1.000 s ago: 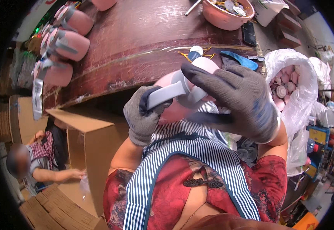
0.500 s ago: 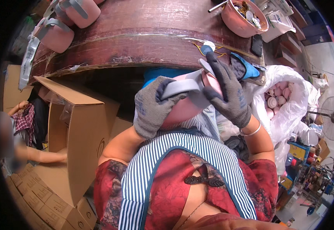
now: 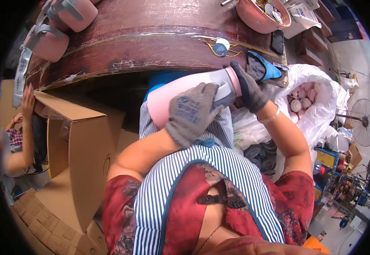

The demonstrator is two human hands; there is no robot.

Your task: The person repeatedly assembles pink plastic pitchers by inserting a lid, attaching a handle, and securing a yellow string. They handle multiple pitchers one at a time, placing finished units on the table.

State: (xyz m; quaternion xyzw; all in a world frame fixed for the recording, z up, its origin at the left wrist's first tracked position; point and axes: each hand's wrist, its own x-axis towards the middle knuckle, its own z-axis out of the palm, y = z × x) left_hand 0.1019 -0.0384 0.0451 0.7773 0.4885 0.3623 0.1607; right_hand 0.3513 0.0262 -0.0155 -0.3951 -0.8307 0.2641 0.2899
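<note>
A pink jug (image 3: 161, 95) with a grey collar and grey handle lies on its side over my lap, its mouth end toward the right. My left hand (image 3: 191, 112), in a grey knit glove, is wrapped round the jug by its handle. At the mouth end my gloved right hand (image 3: 251, 91) grips the pink lid (image 3: 234, 80); its palm side is hidden. Just beyond, at the table edge, lie a round tag (image 3: 220, 49) with yellow strings and a blue-and-grey cloth piece (image 3: 263, 67).
Several pink jugs (image 3: 46, 42) stand at the table's (image 3: 151, 25) far left. A pink basin (image 3: 259, 19) of tags and a phone (image 3: 277, 41) are at the far right. Left stands an open cardboard box (image 3: 87, 157), a co-worker's hand (image 3: 27, 102) beside it. Right, a plastic bag (image 3: 329, 110) holds pink lids.
The jug has swung from tilted toward me to lying sideways. My right hand has moved round its lid end, and my left hand has turned over. The co-worker's arm has risen to the box's edge.
</note>
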